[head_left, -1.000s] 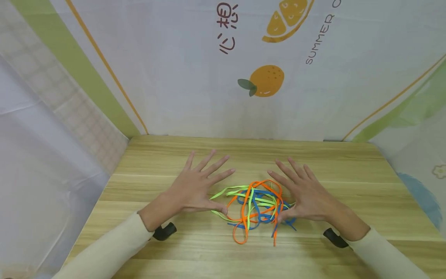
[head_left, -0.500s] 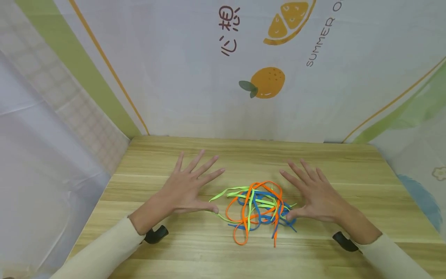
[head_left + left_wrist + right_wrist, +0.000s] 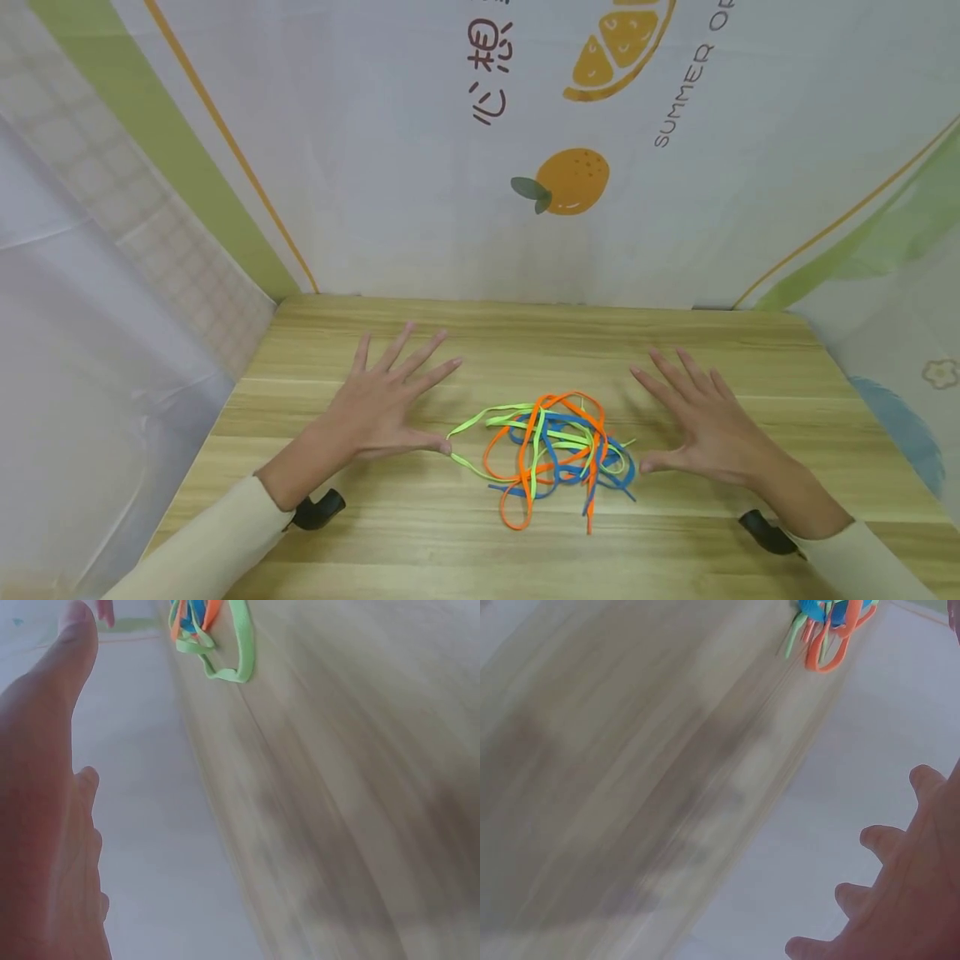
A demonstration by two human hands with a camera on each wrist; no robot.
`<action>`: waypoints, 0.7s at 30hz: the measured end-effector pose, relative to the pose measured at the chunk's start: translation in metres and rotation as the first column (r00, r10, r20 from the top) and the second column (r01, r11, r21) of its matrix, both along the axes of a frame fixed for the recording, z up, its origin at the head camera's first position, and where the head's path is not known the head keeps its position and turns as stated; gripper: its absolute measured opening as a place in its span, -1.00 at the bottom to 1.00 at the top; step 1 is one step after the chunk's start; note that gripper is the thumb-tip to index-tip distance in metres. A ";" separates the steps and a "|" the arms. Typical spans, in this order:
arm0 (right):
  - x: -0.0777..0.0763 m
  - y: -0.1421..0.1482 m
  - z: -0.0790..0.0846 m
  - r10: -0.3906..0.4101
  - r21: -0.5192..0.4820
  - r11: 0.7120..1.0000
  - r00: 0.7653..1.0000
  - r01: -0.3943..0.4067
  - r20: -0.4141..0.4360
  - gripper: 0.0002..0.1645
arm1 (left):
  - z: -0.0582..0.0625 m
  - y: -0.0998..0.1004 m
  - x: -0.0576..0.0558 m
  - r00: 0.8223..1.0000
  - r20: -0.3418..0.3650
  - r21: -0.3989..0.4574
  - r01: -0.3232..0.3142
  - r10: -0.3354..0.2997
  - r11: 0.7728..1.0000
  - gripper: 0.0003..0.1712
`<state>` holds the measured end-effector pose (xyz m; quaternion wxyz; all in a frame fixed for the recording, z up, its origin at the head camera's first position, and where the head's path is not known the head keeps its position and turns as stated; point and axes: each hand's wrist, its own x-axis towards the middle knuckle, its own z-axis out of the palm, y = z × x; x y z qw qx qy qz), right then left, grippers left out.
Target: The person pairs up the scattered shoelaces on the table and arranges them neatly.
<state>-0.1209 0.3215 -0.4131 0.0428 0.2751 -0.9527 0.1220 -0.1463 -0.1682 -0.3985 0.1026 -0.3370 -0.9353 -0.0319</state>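
Observation:
A loose tangle of flat shoelaces lies mid-table in the head view: an orange lace [image 3: 523,450], a blue lace [image 3: 552,454] and a lime-green lace [image 3: 483,414] cross over one another. To its left, my left hand [image 3: 378,417] hovers with fingers spread, the thumb tip overlapping the green loop in this view but holding nothing. On the other side, my right hand [image 3: 708,433] is also spread above the wood, its thumb just right of the blue loops. The left wrist view shows a green lace loop [image 3: 244,645] well beyond the thumb.
The wood-grain table [image 3: 450,558] runs back to a white printed curtain [image 3: 412,167], with more cloth hanging at both sides. A black wrist mount [image 3: 318,510] sits under the left wrist, and another black mount [image 3: 767,532] under the right.
Both hands have drawn apart, the left one moving left and the right one moving right, away from the tangle. The laces keep their places, and the fingers remain spread.

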 end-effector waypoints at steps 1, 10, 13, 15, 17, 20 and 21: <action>0.001 0.001 0.000 -0.004 0.001 1.000 1.000 0.004 0.002 0.54 | -0.001 -0.002 0.000 1.000 -0.003 0.003 -0.002 0.002 1.000 0.27; 0.004 0.013 -0.003 -0.034 0.008 0.999 0.999 0.034 -0.013 0.56 | -0.007 -0.013 0.001 1.000 0.002 0.003 -0.031 0.031 1.000 0.27; 0.003 0.016 -0.004 -0.025 -0.020 0.999 1.000 0.025 -0.005 0.58 | -0.008 -0.014 0.001 0.999 0.008 0.015 -0.035 0.035 0.999 0.28; 0.002 0.016 -0.005 -0.012 -0.070 0.997 1.000 0.013 0.011 0.59 | -0.008 -0.014 0.000 0.999 0.024 0.033 -0.035 0.034 0.999 0.29; 0.001 0.015 -0.006 0.002 -0.142 0.990 0.999 0.004 0.045 0.60 | -0.008 -0.012 0.000 0.997 0.071 0.067 -0.038 0.033 0.997 0.29; 0.000 0.010 -0.007 0.033 -0.271 0.963 0.993 0.000 0.116 0.57 | -0.007 -0.007 -0.001 0.984 0.176 0.150 -0.047 0.020 0.988 0.27; -0.001 0.008 -0.007 0.040 -0.307 0.952 0.989 0.006 0.140 0.57 | -0.006 -0.005 -0.001 0.978 0.209 0.181 -0.050 0.011 0.982 0.26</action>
